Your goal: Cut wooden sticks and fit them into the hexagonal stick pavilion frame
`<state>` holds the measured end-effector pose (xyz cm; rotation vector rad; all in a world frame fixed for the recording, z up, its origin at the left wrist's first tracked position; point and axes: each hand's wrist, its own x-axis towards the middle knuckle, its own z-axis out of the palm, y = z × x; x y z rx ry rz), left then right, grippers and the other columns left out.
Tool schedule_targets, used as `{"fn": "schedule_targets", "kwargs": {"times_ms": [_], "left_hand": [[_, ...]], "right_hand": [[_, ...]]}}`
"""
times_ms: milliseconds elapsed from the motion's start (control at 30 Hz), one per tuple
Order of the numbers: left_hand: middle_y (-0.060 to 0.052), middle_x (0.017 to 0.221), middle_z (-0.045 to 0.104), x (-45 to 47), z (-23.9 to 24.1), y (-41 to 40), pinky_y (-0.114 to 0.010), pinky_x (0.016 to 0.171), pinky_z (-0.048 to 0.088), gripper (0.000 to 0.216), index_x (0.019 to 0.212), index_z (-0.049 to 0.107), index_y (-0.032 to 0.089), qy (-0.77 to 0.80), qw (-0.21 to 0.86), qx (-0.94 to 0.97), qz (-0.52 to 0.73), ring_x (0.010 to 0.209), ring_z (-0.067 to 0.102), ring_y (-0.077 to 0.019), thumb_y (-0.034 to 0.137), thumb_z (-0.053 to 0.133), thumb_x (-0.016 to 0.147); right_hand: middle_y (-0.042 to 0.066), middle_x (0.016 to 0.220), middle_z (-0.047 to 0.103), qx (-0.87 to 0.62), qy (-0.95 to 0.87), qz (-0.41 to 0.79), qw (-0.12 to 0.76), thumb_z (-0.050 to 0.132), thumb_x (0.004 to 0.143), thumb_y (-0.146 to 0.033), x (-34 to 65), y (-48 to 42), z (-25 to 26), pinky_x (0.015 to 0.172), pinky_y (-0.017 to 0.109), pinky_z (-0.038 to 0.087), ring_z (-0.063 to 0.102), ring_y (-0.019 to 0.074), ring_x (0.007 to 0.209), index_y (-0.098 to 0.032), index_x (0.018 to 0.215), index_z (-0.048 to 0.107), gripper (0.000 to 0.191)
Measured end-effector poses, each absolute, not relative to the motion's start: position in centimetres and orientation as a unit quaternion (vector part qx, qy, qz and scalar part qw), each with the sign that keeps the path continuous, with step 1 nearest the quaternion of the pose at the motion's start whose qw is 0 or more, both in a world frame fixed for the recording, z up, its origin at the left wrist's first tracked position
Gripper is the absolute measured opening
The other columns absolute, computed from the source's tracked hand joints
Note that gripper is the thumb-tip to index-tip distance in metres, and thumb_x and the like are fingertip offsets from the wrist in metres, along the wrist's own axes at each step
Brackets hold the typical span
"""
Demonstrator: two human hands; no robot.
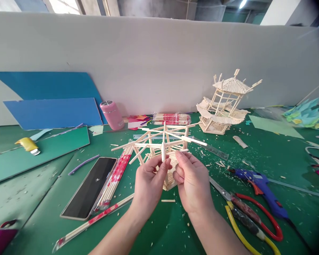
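A pavilion frame of thin wooden sticks (149, 138) stands on the green table in front of me, its roof sticks spreading outward. My left hand (150, 182) is closed at the frame's near side, thumb and fingers pinching the lower end of a stick (163, 152) that points toward me. Close beside it, my right hand (194, 182) is also closed, pinching a short wooden stick (185, 151) lying roughly level against the frame. Both hands hide part of the frame's base. One loose piece of stick (168, 200) lies below the hands.
A stick pagoda (225, 102) stands back right. At right lie a blue glue gun (260, 184) and pliers or cutters with red and yellow handles (244, 209). To the left are a phone (90, 187), packaged sticks (117, 177), a pink bottle (112, 115) and a yellow cutter (28, 145).
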<state>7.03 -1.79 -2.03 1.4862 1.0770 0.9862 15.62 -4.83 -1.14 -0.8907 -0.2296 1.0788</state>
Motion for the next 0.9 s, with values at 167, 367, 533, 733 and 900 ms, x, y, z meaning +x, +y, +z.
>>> {"fn": "schedule_targets", "kwargs": {"times_ms": [167, 367, 533, 733, 900], "left_hand": [[-0.003, 0.075, 0.068, 6.96, -2.19, -1.73, -0.026, 0.062, 0.044, 0.025, 0.092, 0.07, 0.016, 0.431, 0.514, 0.616, 0.413, 0.071, 0.058, -0.0186, 0.032, 0.059, 0.077], [-0.005, 0.08, 0.072, 7.1, -2.05, -1.72, -0.025, 0.059, 0.046, 0.024, 0.091, 0.07, 0.016, 0.433, 0.519, 0.606, 0.418, 0.071, 0.061, -0.02, 0.031, 0.06, 0.076], [-0.005, 0.081, 0.072, 7.13, -1.81, -1.82, -0.024, 0.057, 0.045, 0.023, 0.089, 0.071, 0.015, 0.438, 0.529, 0.594, 0.418, 0.07, 0.061, -0.0196, 0.03, 0.061, 0.074], [-0.006, 0.082, 0.072, 7.24, -2.06, -1.9, -0.025, 0.06, 0.046, 0.026, 0.093, 0.069, 0.015, 0.434, 0.537, 0.594, 0.413, 0.073, 0.06, -0.0199, 0.031, 0.06, 0.076], [-0.006, 0.081, 0.071, 7.12, -2.19, -1.95, -0.026, 0.06, 0.047, 0.025, 0.093, 0.069, 0.015, 0.424, 0.544, 0.593, 0.414, 0.074, 0.06, -0.0203, 0.031, 0.059, 0.076]], "right_hand": [[-0.012, 0.04, 0.034, -0.419, -0.102, 0.489, 0.759, 0.071, 0.066, -0.026, 15.3, -4.63, -1.05, 0.036, 0.016, 0.018, 0.021, 0.0014, 0.037, -0.015, 0.06, 0.057, 0.019], [-0.012, 0.04, 0.034, -0.429, -0.104, 0.484, 0.756, 0.071, 0.065, -0.028, 15.21, -4.48, -1.04, 0.036, 0.017, 0.018, 0.021, 0.0022, 0.037, -0.016, 0.061, 0.056, 0.02], [-0.012, 0.04, 0.034, -0.431, -0.105, 0.485, 0.754, 0.071, 0.066, -0.027, 15.24, -4.58, -1.11, 0.036, 0.017, 0.018, 0.021, 0.0024, 0.037, -0.016, 0.061, 0.056, 0.02], [-0.012, 0.04, 0.034, -0.426, -0.098, 0.489, 0.755, 0.071, 0.066, -0.027, 15.24, -4.49, -1.08, 0.036, 0.016, 0.018, 0.021, 0.0021, 0.037, -0.016, 0.06, 0.055, 0.02], [-0.011, 0.04, 0.035, -0.431, -0.096, 0.481, 0.757, 0.071, 0.065, -0.028, 15.19, -4.51, -1.12, 0.036, 0.017, 0.019, 0.022, 0.0026, 0.037, -0.016, 0.057, 0.055, 0.021]]}}
